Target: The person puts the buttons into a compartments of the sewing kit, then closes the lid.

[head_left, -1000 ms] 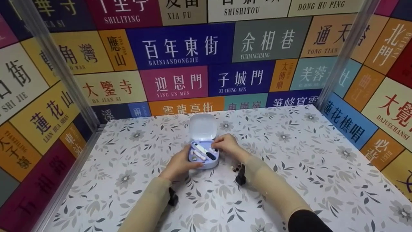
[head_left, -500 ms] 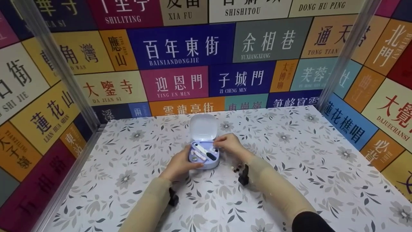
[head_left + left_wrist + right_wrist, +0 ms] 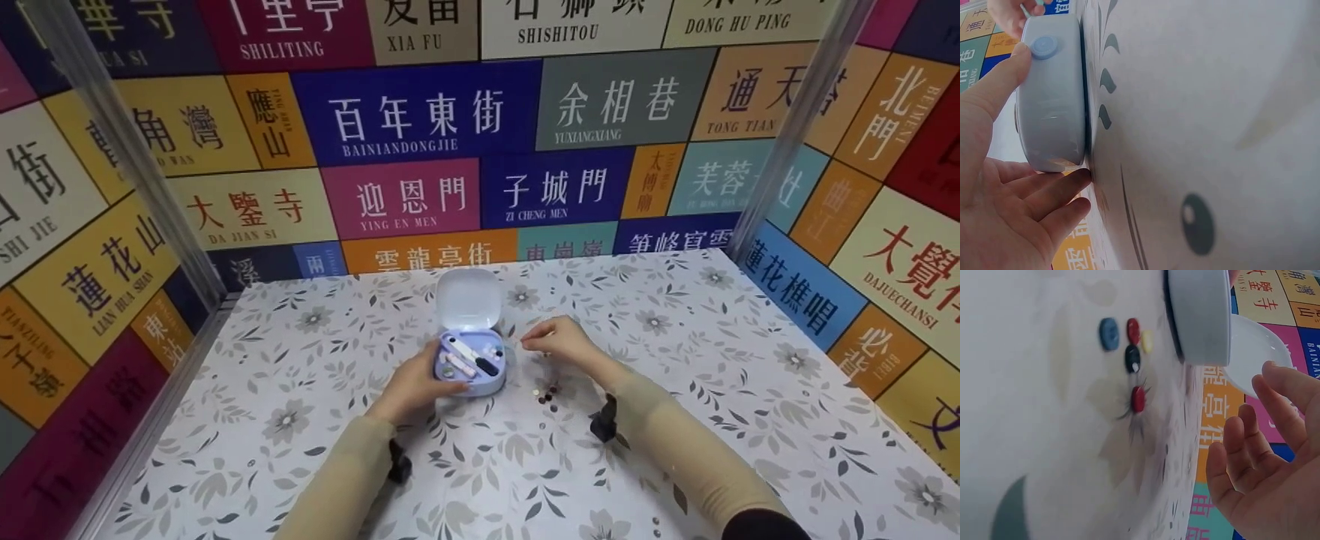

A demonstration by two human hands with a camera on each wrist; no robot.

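A white-and-lilac sewing kit box stands on the table, its rounded lid raised at the back. Inside lies a slim white tool with a black end, among small pale items. My left hand grips the box by its left side; in the left wrist view the thumb lies beside the round front button, the fingers along the side wall. Just right of the box, my right hand is raised with thumb and forefinger together. A thin pale teal piece shows at its fingertips in the left wrist view.
Several loose buttons lie on the table right of the box, among them a blue button, a dark button and a red button. A flowered cloth covers the table. Walls with coloured sign panels stand behind and at both sides.
My right hand has moved right, from over the box's right edge to beside it, and more of the loose buttons shows. My left hand keeps its grip on the box.
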